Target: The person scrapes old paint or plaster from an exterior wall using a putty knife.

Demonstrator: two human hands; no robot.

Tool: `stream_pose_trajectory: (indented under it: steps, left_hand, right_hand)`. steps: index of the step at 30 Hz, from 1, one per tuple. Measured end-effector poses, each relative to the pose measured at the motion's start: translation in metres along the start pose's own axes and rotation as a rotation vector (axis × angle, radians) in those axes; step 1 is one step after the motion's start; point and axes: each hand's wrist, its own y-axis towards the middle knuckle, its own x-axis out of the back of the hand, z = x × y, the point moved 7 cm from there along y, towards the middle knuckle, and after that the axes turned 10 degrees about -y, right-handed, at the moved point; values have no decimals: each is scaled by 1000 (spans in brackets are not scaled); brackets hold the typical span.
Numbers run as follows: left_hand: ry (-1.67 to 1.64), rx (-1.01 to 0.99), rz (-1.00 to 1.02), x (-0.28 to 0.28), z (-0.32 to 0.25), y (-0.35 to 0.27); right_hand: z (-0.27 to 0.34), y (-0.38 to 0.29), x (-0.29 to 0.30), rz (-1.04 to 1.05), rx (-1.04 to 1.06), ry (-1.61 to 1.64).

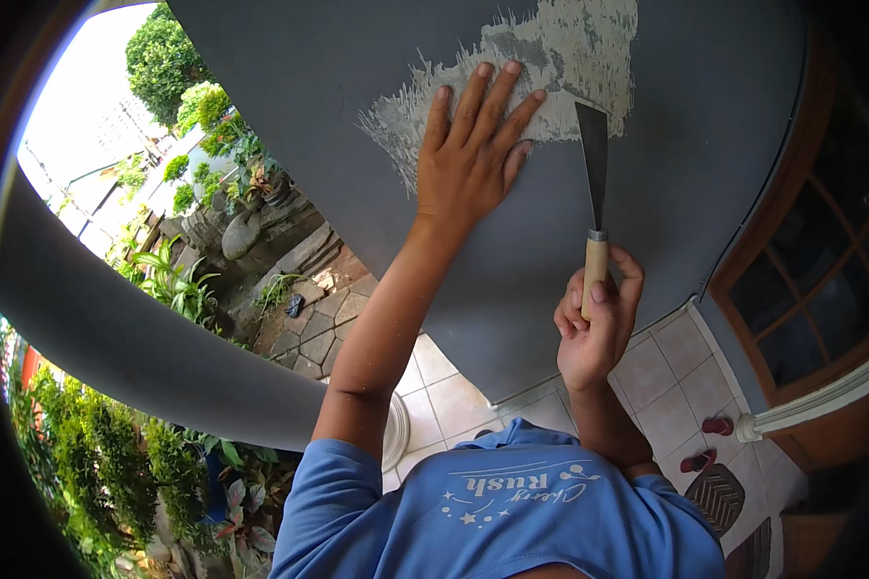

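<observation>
My left hand [467, 159] lies flat on a grey painted wall [702, 166], fingers spread. Its fingers rest over a rough, pale patch [594, 51] with ragged edges, where the grey coat is broken. In my right hand [594, 340] is a putty knife [595, 170], gripped by its light wooden handle. The blade points up the wall, and its broad tip is at the lower right part of the patch. Whether the tip presses on the surface, I cannot tell.
A round grey column [188, 376] stands to my left, with garden plants [101, 449] and stone paving [326, 326] beyond. Pale floor tiles [666, 369] lie below. On the right are a wood-framed window [789, 289], red sandals [697, 461] and a dark mat [717, 499].
</observation>
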Motion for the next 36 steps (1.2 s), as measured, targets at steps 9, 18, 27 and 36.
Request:
stream_pose_trajectory:
  steps: [9, 18, 27, 36]
  left_hand:
    - [208, 383, -35, 26, 37, -60]
    - [205, 417, -20, 34, 40, -112]
    - [-99, 308, -187, 29, 60, -137]
    - [-480, 341, -263, 25, 64, -148]
  right_hand:
    - [6, 16, 2, 118, 188, -578]
    - [-24, 13, -4, 91, 321, -867]
    - [-22, 17, -38, 153, 351, -1075]
    - [-18, 16, -80, -43, 366, -1156]
